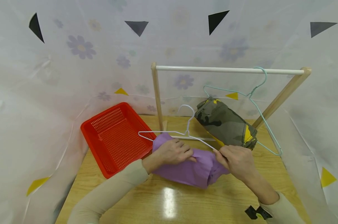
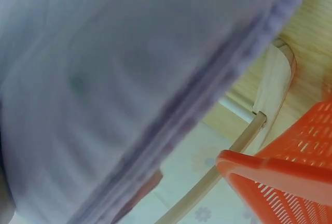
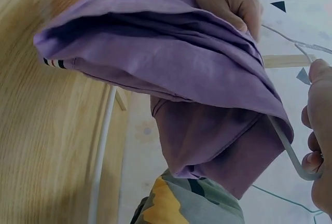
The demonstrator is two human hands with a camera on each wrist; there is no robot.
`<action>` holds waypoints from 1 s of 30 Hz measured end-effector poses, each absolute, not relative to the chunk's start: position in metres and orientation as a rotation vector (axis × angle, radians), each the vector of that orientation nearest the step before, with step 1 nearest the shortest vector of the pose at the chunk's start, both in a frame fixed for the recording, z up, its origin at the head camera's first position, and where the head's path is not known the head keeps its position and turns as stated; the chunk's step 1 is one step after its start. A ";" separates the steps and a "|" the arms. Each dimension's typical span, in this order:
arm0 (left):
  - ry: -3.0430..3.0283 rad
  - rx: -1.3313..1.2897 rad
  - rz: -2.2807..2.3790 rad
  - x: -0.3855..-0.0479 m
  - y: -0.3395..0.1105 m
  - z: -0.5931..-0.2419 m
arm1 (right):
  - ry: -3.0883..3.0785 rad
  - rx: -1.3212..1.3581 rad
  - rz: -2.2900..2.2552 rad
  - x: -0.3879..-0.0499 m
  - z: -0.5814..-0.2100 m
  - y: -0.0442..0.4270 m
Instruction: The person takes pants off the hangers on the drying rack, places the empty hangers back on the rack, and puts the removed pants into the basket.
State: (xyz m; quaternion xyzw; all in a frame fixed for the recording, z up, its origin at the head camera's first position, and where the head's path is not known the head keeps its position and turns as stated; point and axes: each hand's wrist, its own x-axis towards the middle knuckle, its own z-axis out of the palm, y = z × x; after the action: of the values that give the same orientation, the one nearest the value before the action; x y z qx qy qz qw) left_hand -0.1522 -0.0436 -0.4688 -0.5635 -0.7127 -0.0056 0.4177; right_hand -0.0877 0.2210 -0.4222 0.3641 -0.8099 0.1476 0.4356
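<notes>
Head view: the left hand (image 1: 172, 151) pinches a purple cloth garment (image 1: 183, 172) above the bench (image 1: 213, 203), short of its back edge, apparently steadying it on the white wire hanger (image 1: 201, 142) the right hand (image 1: 238, 160) grips.

Wood-grained tabletop (image 1: 213, 202) under a red basket (image 1: 120, 141) and clothes rack (image 1: 213, 69)

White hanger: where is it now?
In the head view, the white hanger is near the centre, partly inside the purple garment, its right end held by the right hand, the red basket to its left.
</notes>
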 end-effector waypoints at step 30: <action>-1.980 -1.478 0.093 -0.139 -0.038 -0.471 | -2.006 0.981 0.367 -0.088 -0.421 0.214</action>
State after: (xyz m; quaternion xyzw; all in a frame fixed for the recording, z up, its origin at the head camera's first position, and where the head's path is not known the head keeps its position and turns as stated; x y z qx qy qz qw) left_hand -0.1390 -0.0383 -0.4709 -0.5645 -0.7565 0.0354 0.3282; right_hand -0.0882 0.2140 -0.4210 0.3925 -0.8023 0.1466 0.4252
